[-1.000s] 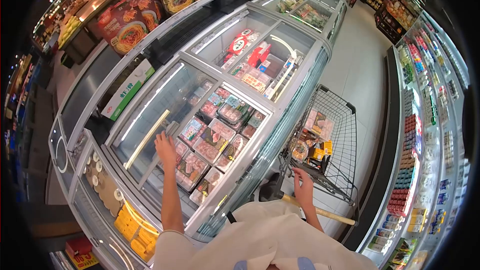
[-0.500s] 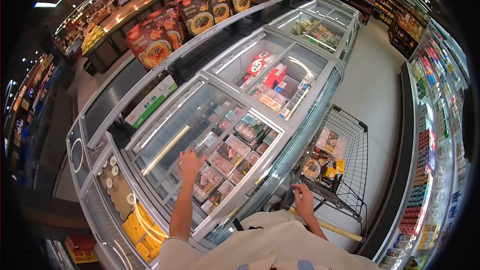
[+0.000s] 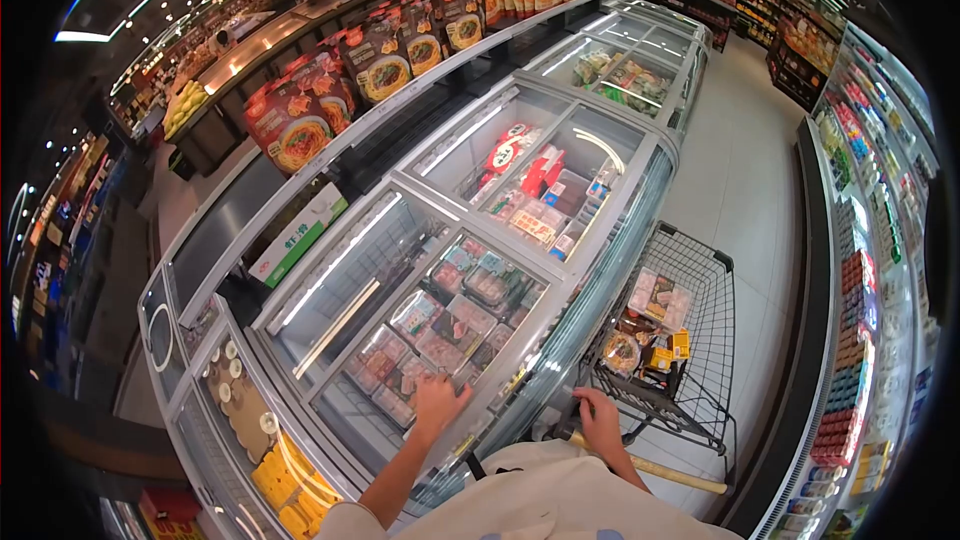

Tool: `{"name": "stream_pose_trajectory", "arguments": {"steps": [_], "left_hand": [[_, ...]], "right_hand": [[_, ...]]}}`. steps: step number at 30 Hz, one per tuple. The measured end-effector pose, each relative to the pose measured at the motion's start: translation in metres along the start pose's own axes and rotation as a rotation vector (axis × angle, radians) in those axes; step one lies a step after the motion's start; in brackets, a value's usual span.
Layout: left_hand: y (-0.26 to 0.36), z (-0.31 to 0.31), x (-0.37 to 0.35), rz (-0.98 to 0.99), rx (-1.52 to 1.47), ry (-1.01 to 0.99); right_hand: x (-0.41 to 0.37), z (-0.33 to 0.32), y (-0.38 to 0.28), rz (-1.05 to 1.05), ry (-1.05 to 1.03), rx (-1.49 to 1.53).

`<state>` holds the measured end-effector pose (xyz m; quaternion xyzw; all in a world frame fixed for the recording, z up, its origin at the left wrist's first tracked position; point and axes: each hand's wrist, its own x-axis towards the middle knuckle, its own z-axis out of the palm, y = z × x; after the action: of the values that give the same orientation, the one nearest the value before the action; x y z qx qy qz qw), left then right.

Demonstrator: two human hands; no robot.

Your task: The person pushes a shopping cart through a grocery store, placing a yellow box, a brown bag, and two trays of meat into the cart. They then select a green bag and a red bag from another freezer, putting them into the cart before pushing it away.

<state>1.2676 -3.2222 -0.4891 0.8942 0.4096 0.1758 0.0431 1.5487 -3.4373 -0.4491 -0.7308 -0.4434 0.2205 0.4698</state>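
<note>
— Packs of meat (image 3: 440, 348): why are they laid flat inside the freezer (image 3: 480, 225)?
— Presumably for contents to be seen from above. The left hand (image 3: 440, 403), loosely bent, is held over the freezer's glass lid (image 3: 355, 420); any grip cannot be told.
— And the right hand (image 3: 602, 422)?
— Half uncurled beside the freezer; nothing is seen held.
— What is in the way?
— The lid, above the packs; a loaded cart (image 3: 705, 325) is parked alongside the freezer.

Meat packs (image 3: 440, 348) look pink; the freezer frame (image 3: 480, 226) is grey; the cart's mesh (image 3: 712, 340) is black, its handle (image 3: 662, 470) tan; the box (image 3: 300, 236) is white and green.
</note>
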Motion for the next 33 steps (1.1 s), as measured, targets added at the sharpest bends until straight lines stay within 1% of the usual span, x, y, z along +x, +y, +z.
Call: {"name": "stream_pose_trajectory", "arguments": {"steps": [3,6,9,12,15,19,24,27,30,33], "left_hand": [[-0.001,-0.003,-0.002,-0.022,-0.016,-0.045],[0.007,-0.003,-0.005,-0.059,0.004,-0.004],[0.032,0.013,-0.008,-0.135,0.016,0.03],[0.059,0.02,-0.003,-0.205,-0.014,0.092],[0.058,0.032,0.0,-0.258,-0.102,0.19],[0.057,0.033,0.0,-0.266,-0.133,0.228],[0.056,0.035,0.001,-0.233,-0.122,0.233],[0.053,0.042,-0.001,-0.251,-0.124,0.21],[0.058,0.036,0.001,-0.254,-0.123,0.195],[0.056,0.04,0.002,-0.23,-0.108,0.229]], "right_hand": [[-0.002,0.0,0.002,-0.026,0.007,0.018],[-0.007,-0.004,0.004,0.066,-0.097,0.035],[-0.011,-0.013,-0.006,-0.141,-0.183,-0.157],[-0.015,-0.017,-0.018,-0.109,-0.332,-0.205],[-0.015,-0.018,-0.018,-0.154,-0.398,-0.304],[-0.017,-0.01,-0.008,-0.177,-0.398,-0.368],[-0.018,-0.019,-0.012,-0.197,-0.421,-0.413],[-0.018,-0.02,-0.007,-0.278,-0.365,-0.442],[-0.016,-0.02,0.002,-0.285,-0.364,-0.447],[-0.01,-0.025,0.005,-0.297,-0.349,-0.432]]}}
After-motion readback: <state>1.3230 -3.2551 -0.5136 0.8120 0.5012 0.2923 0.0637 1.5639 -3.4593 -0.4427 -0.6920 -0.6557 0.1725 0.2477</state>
